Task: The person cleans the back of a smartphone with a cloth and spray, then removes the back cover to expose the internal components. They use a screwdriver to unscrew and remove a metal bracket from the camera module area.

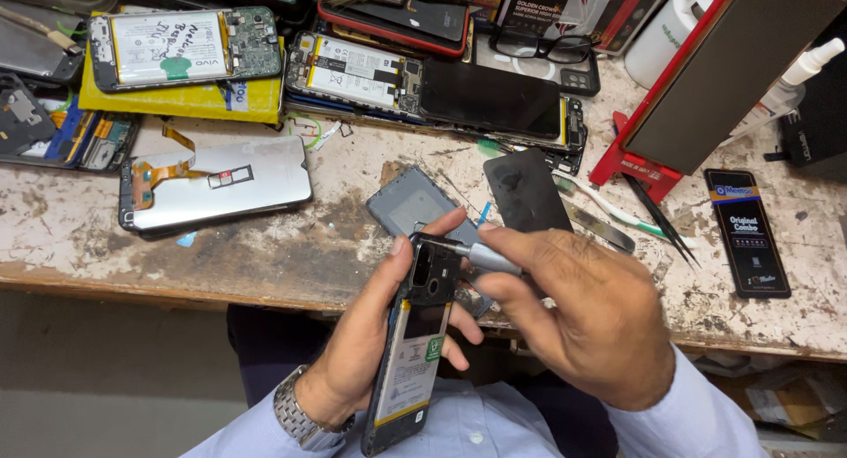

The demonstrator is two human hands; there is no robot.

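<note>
Nearest to me, my left hand (371,352) is cradling an opened black smartphone with its back cover off (410,352), fingers wrapped around its edges, thumb lying along the upper left side. The phone is being held upright over my lap, just in front of the table edge, white battery label and a small green sticker facing up. A silver metal wristwatch (296,414) is sitting on that wrist.

My right hand (587,321) is pinching a slim silver-handled screwdriver (472,255), fingers closed tight on the shaft; its tip is touching the top of the phone by the black camera frame.

Just behind the hands, a grey flat back cover (410,202) is lying on the worn white-painted wooden workbench (291,246), with a black glass panel (527,191) beside it. To the right, black pointed tweezers (662,220) and a white toothbrush (609,206) are resting near a red stand (631,162).

Further left, a silver display panel with an orange flex cable (216,189) is lying face down.

At the far edge, two more opened phones (185,45) (357,70) are showing their batteries, and black-rimmed spectacles (540,45) are lying on a case.
</note>
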